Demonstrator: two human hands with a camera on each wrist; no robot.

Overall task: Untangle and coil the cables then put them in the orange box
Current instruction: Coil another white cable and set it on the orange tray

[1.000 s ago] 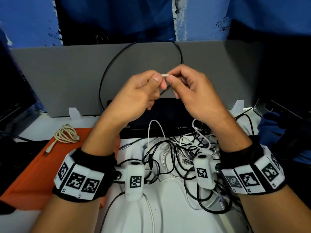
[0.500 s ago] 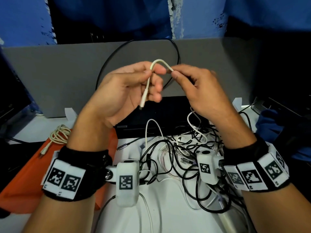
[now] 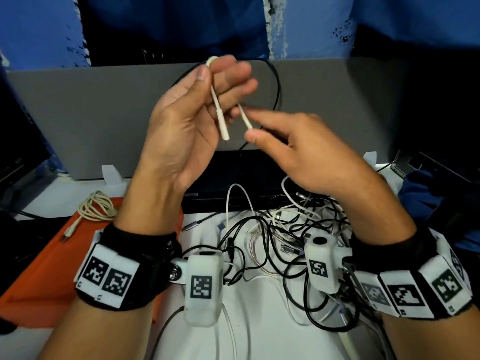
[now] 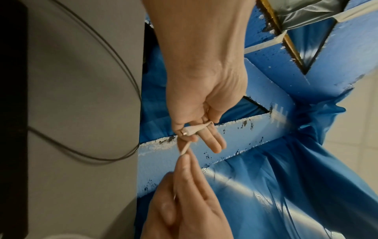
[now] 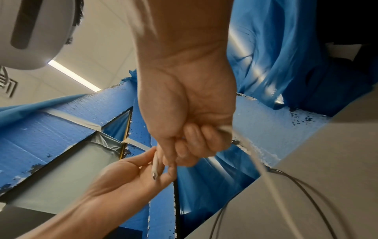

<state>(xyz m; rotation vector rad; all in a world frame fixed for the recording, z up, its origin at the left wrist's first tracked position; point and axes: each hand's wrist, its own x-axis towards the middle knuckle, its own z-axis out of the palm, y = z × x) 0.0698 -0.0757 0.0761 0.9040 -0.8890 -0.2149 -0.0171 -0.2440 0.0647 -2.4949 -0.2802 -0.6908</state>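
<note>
Two hands have parted since half a second ago: from the head view, your left hand (image 3: pixel 192 126) has risen, palm toward you, thumb pinching the white cable (image 3: pixel 217 107) folded over its fingertips, plug hanging down. Your right hand (image 3: pixel 298 152) sits lower, forefinger and thumb pinching the cable's other strand. Below lie the tangled cables (image 3: pixel 280 237) on the white surface (image 3: pixel 259 341), the orange box (image 3: pixel 46 276) holding one coiled cable (image 3: pixel 96 207). Left wrist view: fingers curl round the plug. Right wrist view: fingers curl round the blurred cable.
</note>
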